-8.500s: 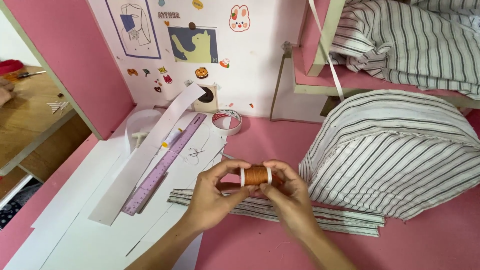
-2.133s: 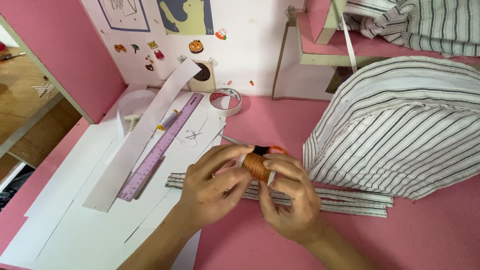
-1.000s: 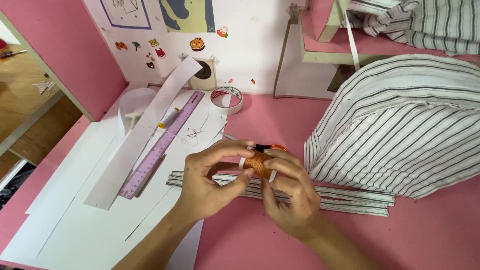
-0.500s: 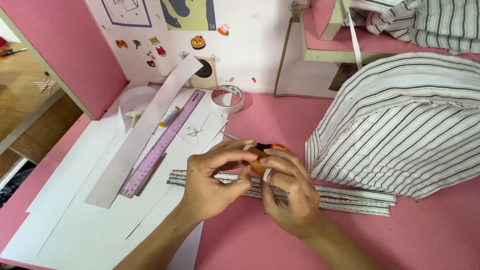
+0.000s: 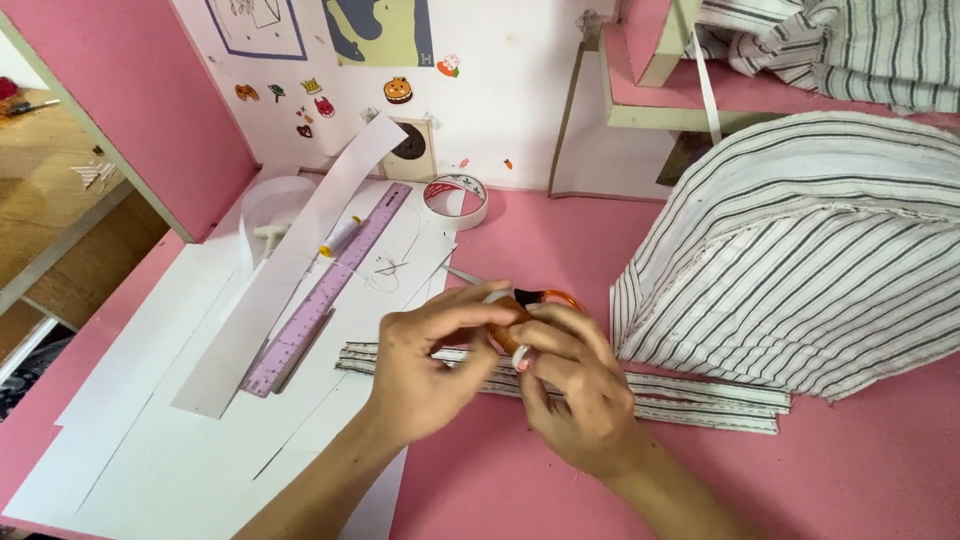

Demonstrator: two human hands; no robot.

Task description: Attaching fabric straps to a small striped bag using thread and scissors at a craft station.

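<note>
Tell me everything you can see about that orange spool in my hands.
The spool is small, wound with orange thread, with a white rim showing at its near end. Most of it is hidden: the left hand pinches it from the left, and the right hand wraps it from the right. It is held above the pink table, over the striped fabric strips. Just behind it an orange loop with a dark part shows, possibly a scissors handle. Any loose thread end is too fine to tell.
</note>
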